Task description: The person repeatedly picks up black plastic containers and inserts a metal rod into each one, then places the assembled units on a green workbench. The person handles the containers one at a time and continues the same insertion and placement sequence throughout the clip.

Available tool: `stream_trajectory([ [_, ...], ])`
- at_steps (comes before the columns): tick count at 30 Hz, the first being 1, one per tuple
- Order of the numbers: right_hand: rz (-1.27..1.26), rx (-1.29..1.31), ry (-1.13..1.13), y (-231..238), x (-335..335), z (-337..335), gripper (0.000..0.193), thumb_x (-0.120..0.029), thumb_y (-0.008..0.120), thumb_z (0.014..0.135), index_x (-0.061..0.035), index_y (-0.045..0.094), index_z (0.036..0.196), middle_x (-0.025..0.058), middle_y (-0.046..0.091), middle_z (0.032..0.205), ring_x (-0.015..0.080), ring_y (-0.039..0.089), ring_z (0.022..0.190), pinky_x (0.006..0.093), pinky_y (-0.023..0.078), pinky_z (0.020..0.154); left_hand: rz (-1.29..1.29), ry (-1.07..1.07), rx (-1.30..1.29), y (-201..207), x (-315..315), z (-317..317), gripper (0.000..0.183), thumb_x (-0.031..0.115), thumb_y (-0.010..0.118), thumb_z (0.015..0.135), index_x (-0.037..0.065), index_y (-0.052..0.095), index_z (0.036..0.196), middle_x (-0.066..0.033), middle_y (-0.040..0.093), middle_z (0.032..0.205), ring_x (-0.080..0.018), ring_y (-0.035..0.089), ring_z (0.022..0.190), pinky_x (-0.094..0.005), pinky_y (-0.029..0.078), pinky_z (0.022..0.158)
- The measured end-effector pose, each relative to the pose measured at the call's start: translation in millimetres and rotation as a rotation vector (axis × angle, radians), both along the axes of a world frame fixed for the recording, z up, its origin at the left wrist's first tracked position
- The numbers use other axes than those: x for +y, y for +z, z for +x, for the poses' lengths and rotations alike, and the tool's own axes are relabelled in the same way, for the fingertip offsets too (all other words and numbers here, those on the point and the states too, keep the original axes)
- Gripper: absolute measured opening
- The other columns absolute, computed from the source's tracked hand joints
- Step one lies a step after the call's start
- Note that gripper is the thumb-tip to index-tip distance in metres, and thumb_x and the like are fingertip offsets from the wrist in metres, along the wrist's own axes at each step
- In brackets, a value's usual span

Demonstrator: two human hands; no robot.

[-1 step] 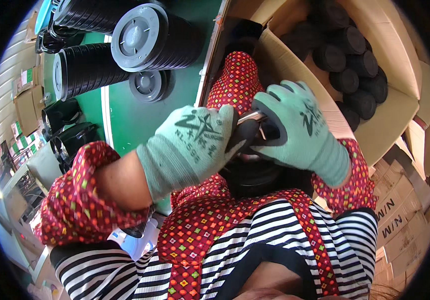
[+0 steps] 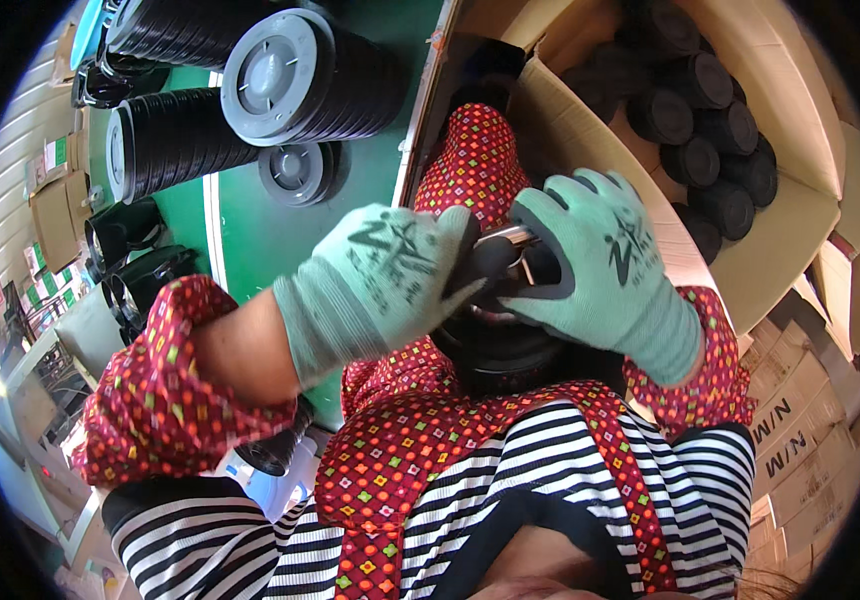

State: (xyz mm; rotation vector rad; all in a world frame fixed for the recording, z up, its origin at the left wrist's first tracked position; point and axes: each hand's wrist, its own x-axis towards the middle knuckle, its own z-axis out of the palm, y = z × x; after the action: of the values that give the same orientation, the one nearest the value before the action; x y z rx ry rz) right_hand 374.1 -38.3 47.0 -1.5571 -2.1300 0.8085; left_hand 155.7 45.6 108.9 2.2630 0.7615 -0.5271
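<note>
While both hands meet in front of the person's chest, the left hand (image 2: 380, 275) in its pale green knitted glove is curled shut over the black end of a short tool with a shiny metal shaft (image 2: 510, 240), and the right hand (image 2: 605, 275), gloved alike, is closed round the same tool from the other side. Directly beneath the hands sits a round black plastic part (image 2: 510, 350), resting against the lap, apparently so that the tool can bear down on it; how the tool meets the part is hidden by the fingers.

Beyond the right hand stands an open brown cardboard box (image 2: 780, 230) in which about eight black round pieces (image 2: 700, 130) can be counted, lying packed in rows; more may sit out of sight. Beyond the left hand, on the green surface (image 2: 250, 230), lie three stacks of black ribbed tubs with grey disc ends (image 2: 280, 75), laid on their sides, and one loose grey disc (image 2: 295, 170) just beside them. Further to the left of the left hand are two or three empty black containers (image 2: 135, 260). Flattened brown cartons (image 2: 800, 440) are stacked to the right of the right hand.
</note>
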Motion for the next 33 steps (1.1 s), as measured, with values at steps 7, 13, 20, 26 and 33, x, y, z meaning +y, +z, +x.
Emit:
stream_trajectory([
  [7,0.003,-0.294,-0.068,40,-24,2,0.058,-0.053,0.068,0.092,-0.0094,0.065,0.131,0.008,0.058,0.088,0.0249,0.061,0.079,0.0432,0.047,0.071,-0.042,-0.227,-0.431,-82,44,-3,0.041,0.029,0.079,0.077,0.005,0.064,0.107,-0.0168,0.068,0.088,-0.0417,0.069,0.082,-0.0455,0.055,0.072],
  [13,-0.114,-0.371,-0.152,58,-26,-3,0.067,-0.044,0.076,0.086,-0.0121,0.061,0.143,0.0113,0.063,0.102,0.0289,0.064,0.085,0.0437,0.051,0.075,-0.007,-0.285,-0.603,-105,60,10,0.045,0.042,0.075,0.08,0.004,0.067,0.103,-0.0169,0.066,0.085,-0.0415,0.068,0.078,-0.0473,0.054,0.069],
  [20,0.273,-0.139,-0.128,43,-61,-4,0.075,-0.035,0.082,0.078,-0.0129,0.061,0.146,0.0177,0.052,0.153,0.0432,0.043,0.144,0.0647,0.022,0.122,0.162,0.293,-0.726,-94,30,-45,0.025,0.013,0.079,0.083,0.005,0.067,0.103,-0.0196,0.067,0.084,-0.0397,0.068,0.075,-0.0431,0.052,0.065],
  [26,0.074,0.178,-0.18,3,-70,-21,0.071,-0.037,0.087,0.08,-0.0069,0.061,0.14,0.0185,0.06,0.139,0.0389,0.056,0.131,0.0482,0.044,0.113,0.609,0.572,-0.382,-134,-19,-173,0.021,0.03,0.076,0.092,0.01,0.071,0.094,-0.0159,0.067,0.076,-0.038,0.068,0.07,-0.0427,0.053,0.063],
  [33,0.095,0.278,-0.255,30,-62,-26,0.066,-0.024,0.093,0.071,-0.0006,0.068,0.127,0.0165,0.066,0.129,0.0326,0.063,0.121,0.042,0.049,0.106,0.706,0.666,-0.302,-153,-67,-239,0.08,0.025,0.088,0.076,0.004,0.052,0.145,-0.0219,0.059,0.134,-0.0412,0.058,0.122,-0.0485,0.048,0.106],
])
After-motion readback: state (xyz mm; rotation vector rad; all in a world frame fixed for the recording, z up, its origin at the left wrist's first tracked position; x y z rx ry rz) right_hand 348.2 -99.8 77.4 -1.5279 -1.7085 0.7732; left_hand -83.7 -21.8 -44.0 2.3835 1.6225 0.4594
